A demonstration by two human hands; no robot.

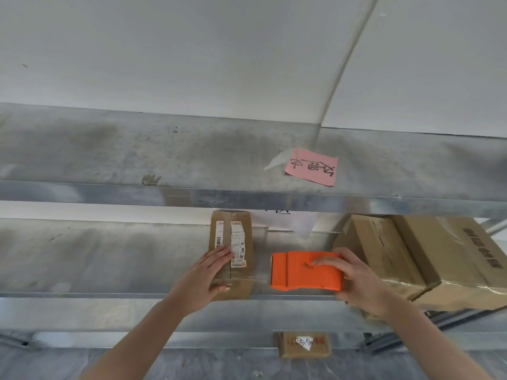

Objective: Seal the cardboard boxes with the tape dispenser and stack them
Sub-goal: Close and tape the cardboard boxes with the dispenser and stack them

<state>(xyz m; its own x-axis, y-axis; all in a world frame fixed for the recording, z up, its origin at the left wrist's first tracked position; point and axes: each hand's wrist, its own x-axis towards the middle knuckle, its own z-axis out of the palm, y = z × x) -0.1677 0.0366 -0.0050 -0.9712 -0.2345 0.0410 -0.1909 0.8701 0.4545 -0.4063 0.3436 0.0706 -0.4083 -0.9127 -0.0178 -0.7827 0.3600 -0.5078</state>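
In the head view, the left hand [211,272] is resting on a small box [241,281] that is sitting on the metal shelf [137,259]. Its fingers are lying fairly straight across the top and label, and the thumb is lying along the near end, so it is steadying the box rather than clasping it. The right hand [356,281] is gripping an orange tape dispenser [304,272], fingers curled over its top, holding it just beside the small box and apart from it. A large box [411,256] is sitting just behind that hand, tilted and hanging over the shelf's front edge.

The main risk is probably the small box sliding: it is standing right at the shelf's lip, and a tape pull towards the person could be dragging it off if the flat left hand is not pressing hard enough. The left fingers are also lying over the middle seam, so tape could be running onto them. The right elbow could be knocking the overhanging large box loose. Whether tape is ready at the dispenser's mouth cannot be told.
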